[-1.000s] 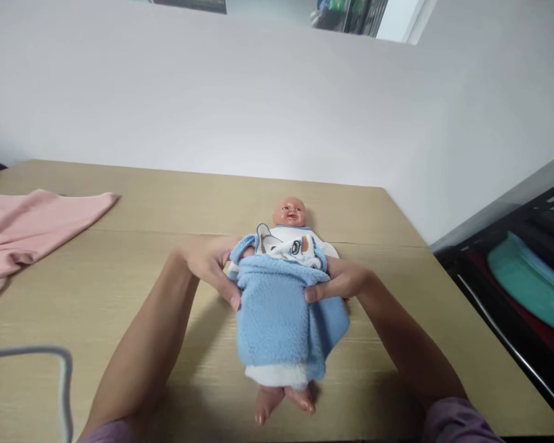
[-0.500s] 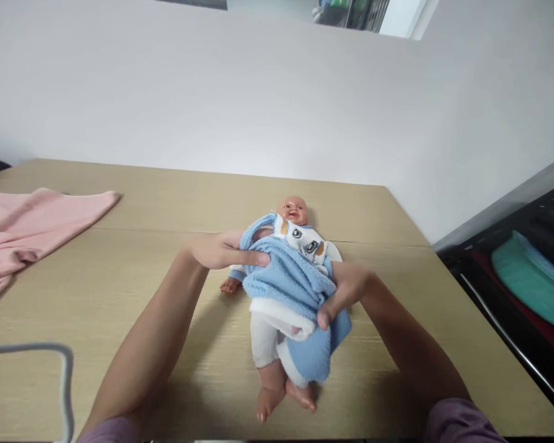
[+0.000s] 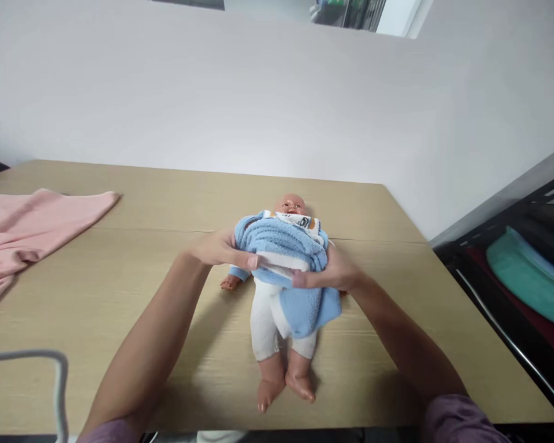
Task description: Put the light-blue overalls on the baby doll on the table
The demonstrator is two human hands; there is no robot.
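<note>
A baby doll (image 3: 277,344) lies on its back on the wooden table (image 3: 166,203), head away from me, in white trousers. A blue fleece garment (image 3: 286,243) is bunched up over its chest and belly, with a flap hanging over its right hip. My left hand (image 3: 221,249) grips the bunched fleece at the doll's left side, fingers closed on the white hem. My right hand (image 3: 330,274) pinches the same hem from the right side.
A pink cloth (image 3: 28,231) lies at the table's left. A white cable (image 3: 50,375) curves at the near left edge. A dark shelf with a teal item (image 3: 530,277) stands to the right. A white wall runs behind the table.
Both hands have pushed the blue fleece up from the doll's legs to its chest. The white trousers and legs now show.
</note>
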